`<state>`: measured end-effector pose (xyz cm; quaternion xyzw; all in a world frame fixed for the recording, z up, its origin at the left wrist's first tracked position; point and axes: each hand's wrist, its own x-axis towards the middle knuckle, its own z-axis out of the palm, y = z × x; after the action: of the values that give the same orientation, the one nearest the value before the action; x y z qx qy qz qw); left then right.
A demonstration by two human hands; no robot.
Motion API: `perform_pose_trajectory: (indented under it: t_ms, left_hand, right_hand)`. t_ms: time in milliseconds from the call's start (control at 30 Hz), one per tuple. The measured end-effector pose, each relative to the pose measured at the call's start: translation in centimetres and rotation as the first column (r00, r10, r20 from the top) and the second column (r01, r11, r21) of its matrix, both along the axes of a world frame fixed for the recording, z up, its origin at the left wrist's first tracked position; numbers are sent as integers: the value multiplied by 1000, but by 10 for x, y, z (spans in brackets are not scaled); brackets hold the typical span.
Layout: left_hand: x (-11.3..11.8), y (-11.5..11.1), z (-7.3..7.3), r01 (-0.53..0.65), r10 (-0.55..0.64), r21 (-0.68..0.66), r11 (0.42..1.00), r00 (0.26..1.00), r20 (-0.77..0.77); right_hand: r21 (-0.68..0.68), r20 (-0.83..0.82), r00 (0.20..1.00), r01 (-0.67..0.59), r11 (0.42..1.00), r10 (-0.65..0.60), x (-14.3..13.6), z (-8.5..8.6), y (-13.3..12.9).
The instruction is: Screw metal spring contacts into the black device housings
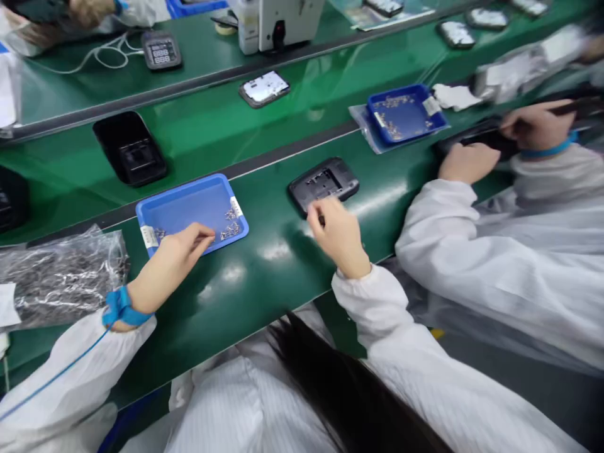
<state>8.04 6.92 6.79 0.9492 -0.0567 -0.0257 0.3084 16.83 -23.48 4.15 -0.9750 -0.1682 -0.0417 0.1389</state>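
My left hand (177,255), with a blue strap (123,308) on its wrist, reaches over the near edge of a blue tray (182,190). Its thumb and fingertips are pinched together beside small metal pieces (231,231) in the tray's right end; whatever they hold is too small to name. To the right, a black plastic housing (346,175) lies on the green bench with its recessed side up. My right hand (340,236) is at the housing's near edge, fingers curled and closed. What it grips, if anything, is hidden.
A clear bag of dark small parts (61,277) lies left of the tray. Beyond it, a black housing (132,151) and a white-faced unit (265,87) sit on the green strip. Another blue tray (408,116) stands back right, near a co-worker's hands (469,162).
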Motion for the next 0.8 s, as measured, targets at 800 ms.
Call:
perform_pose_trajectory:
  t_ms: [800]
  left_hand:
    - [-121, -55, -60, -146, 177, -149, 978, 960, 219]
  right_hand:
    - [156, -325, 493, -813, 560, 807, -154, 5, 52]
